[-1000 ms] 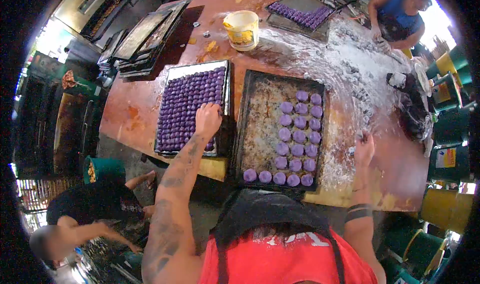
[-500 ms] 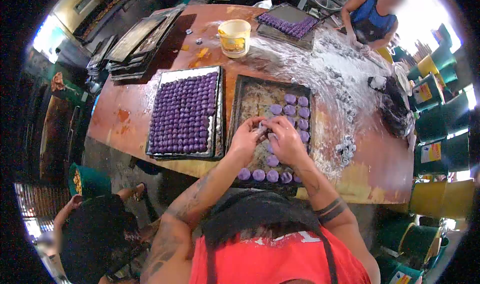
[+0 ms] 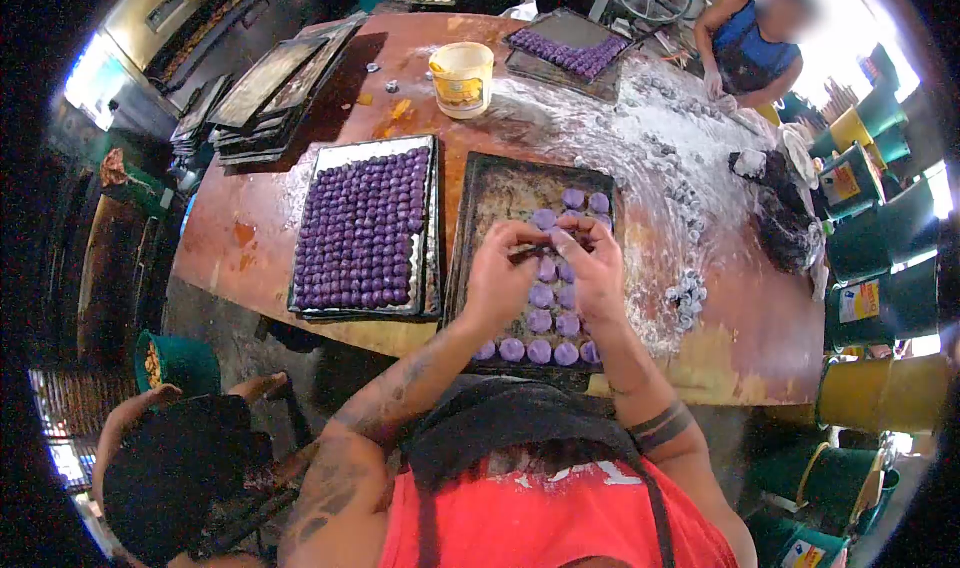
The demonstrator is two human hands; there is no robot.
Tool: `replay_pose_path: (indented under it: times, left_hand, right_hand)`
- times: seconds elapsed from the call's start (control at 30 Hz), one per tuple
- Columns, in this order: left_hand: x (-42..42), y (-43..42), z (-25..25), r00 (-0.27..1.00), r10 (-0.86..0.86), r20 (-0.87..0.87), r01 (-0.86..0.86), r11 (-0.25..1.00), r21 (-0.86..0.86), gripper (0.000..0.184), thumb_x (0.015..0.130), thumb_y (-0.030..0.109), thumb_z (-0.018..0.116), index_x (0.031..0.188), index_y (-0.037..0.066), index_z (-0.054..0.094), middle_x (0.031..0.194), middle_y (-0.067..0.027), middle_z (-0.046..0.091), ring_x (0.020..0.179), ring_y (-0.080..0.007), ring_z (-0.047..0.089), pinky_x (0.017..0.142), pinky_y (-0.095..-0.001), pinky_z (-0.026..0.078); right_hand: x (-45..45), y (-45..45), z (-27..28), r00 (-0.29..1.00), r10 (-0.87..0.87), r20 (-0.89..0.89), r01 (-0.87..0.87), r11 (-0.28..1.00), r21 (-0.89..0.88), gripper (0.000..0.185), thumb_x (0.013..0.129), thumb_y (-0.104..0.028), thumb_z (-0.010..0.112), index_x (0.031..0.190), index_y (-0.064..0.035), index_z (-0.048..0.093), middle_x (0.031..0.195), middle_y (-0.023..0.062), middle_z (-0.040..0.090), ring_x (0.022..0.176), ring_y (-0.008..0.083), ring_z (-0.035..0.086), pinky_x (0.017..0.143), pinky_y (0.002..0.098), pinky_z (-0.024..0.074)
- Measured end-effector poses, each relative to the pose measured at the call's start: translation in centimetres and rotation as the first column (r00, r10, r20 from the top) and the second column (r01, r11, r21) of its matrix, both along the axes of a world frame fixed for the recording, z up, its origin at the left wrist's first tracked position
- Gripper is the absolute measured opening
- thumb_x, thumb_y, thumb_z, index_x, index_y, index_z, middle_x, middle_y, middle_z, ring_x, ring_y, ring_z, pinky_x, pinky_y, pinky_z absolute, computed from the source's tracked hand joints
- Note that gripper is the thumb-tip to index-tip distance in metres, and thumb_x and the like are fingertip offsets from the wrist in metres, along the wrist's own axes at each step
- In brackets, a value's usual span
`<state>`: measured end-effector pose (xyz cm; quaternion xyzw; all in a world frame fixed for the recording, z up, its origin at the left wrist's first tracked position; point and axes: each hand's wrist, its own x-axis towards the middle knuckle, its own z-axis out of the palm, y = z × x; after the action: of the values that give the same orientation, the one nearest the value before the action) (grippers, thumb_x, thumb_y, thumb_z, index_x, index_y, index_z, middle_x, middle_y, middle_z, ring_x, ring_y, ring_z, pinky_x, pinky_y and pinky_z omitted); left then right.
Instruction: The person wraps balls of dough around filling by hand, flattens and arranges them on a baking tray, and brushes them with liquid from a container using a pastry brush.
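My left hand (image 3: 502, 271) and my right hand (image 3: 594, 271) meet above a dark baking tray (image 3: 482, 190). The thumbs and fingers of both are pinched together, fingertips touching, on a small piece of dough that they mostly hide. Around and below them, pale purple dough rounds (image 3: 540, 321) sit on the tray in rows along its right side and near edge. My hands cover some of these rounds. Left of this tray lies a second tray filled with darker purple balls (image 3: 358, 230) in tight rows.
A yellow-white bucket (image 3: 462, 80) stands behind the trays. Stacked flat trays (image 3: 285, 88) are at the back left. Flour and dough scraps (image 3: 686, 298) cover the table's right side, beside a black bag (image 3: 785, 223). One co-worker (image 3: 752, 48) is across the table; another (image 3: 185, 478) is at lower left.
Both hands have drawn slightly upward and turned, the fingertips still together. More rounds show between my wrists. The view has shifted slightly. The lower-left person's arms have moved near the green bucket.
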<state>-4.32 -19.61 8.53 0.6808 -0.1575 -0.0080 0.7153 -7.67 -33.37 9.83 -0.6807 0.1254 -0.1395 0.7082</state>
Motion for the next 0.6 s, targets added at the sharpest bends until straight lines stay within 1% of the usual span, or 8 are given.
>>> replay_pose_path:
  times: [0.03, 0.13, 0.17, 0.27, 0.3, 0.43, 0.53, 0.6]
  left_hand:
    - [-1.0, 0.1, 1.3, 0.998, -0.047, -0.045, 0.051, 0.996, 0.076, 0.017, 0.091, 0.005, 0.065, 0.106, -0.002, 0.061, 0.108, -0.0083, 0.063, 0.090, -0.0166, 0.065, 0.084, -0.0311, 0.054]
    - [1.0, -0.4, 0.4, 0.749, -0.322, -0.579, -0.045, 0.847, -0.529, 0.020, 0.091, 0.006, 0.066, 0.109, -0.002, 0.061, 0.104, -0.0086, 0.064, 0.086, -0.0169, 0.066, 0.083, -0.0319, 0.055]
    - [2.2, 0.1, -0.7, 0.641, -0.414, -0.647, -0.008, 0.839, -0.544, 0.023, 0.091, 0.009, 0.067, 0.111, -0.001, 0.061, 0.100, -0.0074, 0.066, 0.086, -0.0167, 0.066, 0.079, -0.0319, 0.056]
    - [3.2, 1.1, -1.0, 0.632, -0.353, -0.690, 0.042, 0.905, -0.424, 0.028, 0.090, 0.011, 0.068, 0.115, 0.000, 0.061, 0.098, -0.0069, 0.067, 0.086, -0.0164, 0.066, 0.077, -0.0322, 0.056]
    - [3.2, 1.0, -0.7, 0.654, -0.309, -0.691, 0.062, 0.932, -0.358, 0.028, 0.089, 0.010, 0.069, 0.115, 0.001, 0.062, 0.101, -0.0070, 0.068, 0.088, -0.0171, 0.066, 0.078, -0.0331, 0.055]
    - [0.7, -1.7, 1.6, 0.602, -0.493, -0.628, 0.163, 0.846, -0.507, 0.029, 0.086, 0.009, 0.071, 0.113, 0.001, 0.063, 0.104, -0.0071, 0.068, 0.094, -0.0196, 0.066, 0.080, -0.0332, 0.053]
    - [1.1, -2.6, -2.5, 0.466, -0.625, -0.625, 0.109, 0.742, -0.661, 0.032, 0.085, 0.014, 0.073, 0.113, 0.003, 0.064, 0.105, -0.0064, 0.067, 0.094, -0.0197, 0.065, 0.083, -0.0332, 0.052]
    - [0.7, -3.2, -3.8, 0.465, -0.548, -0.695, 0.097, 0.812, -0.576, 0.035, 0.082, 0.015, 0.076, 0.113, 0.003, 0.064, 0.102, -0.0054, 0.067, 0.090, -0.0195, 0.065, 0.083, -0.0334, 0.051]
  right_hand:
    - [-0.2, -0.3, 1.0, 0.999, -0.042, 0.031, 0.051, 0.872, -0.486, 0.025, 0.083, -0.006, 0.067, 0.107, -0.0056, 0.064, 0.109, 0.0107, 0.062, 0.103, 0.0234, 0.061, 0.089, 0.0329, 0.0489]
    - [-0.2, -0.2, 0.6, 0.958, 0.045, 0.284, 0.169, 0.711, -0.683, 0.022, 0.082, -0.003, 0.068, 0.104, -0.0025, 0.066, 0.105, 0.0098, 0.064, 0.097, 0.0248, 0.062, 0.088, 0.0364, 0.0500]
    - [-0.7, -0.1, 0.5, 0.970, 0.088, 0.226, 0.101, 0.702, -0.705, 0.024, 0.080, -0.003, 0.070, 0.104, -0.0029, 0.066, 0.116, 0.0125, 0.063, 0.107, 0.0287, 0.061, 0.092, 0.0378, 0.0497]
    - [-0.8, -2.1, -0.2, 0.963, 0.255, 0.090, -0.100, 0.644, -0.759, 0.029, 0.078, -0.003, 0.071, 0.107, -0.0041, 0.065, 0.122, 0.0121, 0.062, 0.114, 0.0291, 0.060, 0.094, 0.0376, 0.0492]
    - [-0.8, -2.0, 1.1, 0.966, 0.239, 0.100, -0.126, 0.770, -0.626, 0.039, 0.074, -0.004, 0.076, 0.111, -0.0044, 0.063, 0.121, 0.0122, 0.064, 0.114, 0.0291, 0.061, 0.095, 0.0377, 0.0488]
    - [1.4, -3.5, -0.7, 0.862, 0.486, 0.145, -0.329, 0.753, -0.570, 0.046, 0.062, -0.005, 0.083, 0.102, -0.0049, 0.062, 0.115, 0.0116, 0.066, 0.108, 0.0301, 0.063, 0.093, 0.0403, 0.0496]
    - [2.1, -5.2, -1.7, 0.854, 0.474, 0.214, -0.188, 0.665, -0.723, 0.045, 0.057, -0.007, 0.083, 0.096, -0.0046, 0.061, 0.109, 0.0113, 0.066, 0.102, 0.0299, 0.063, 0.088, 0.0397, 0.0504]
    - [1.8, -4.7, -3.9, 0.917, 0.306, 0.256, -0.061, 0.741, -0.669, 0.039, 0.060, -0.007, 0.080, 0.093, -0.0038, 0.060, 0.098, 0.0117, 0.063, 0.092, 0.0296, 0.062, 0.083, 0.0382, 0.0496]
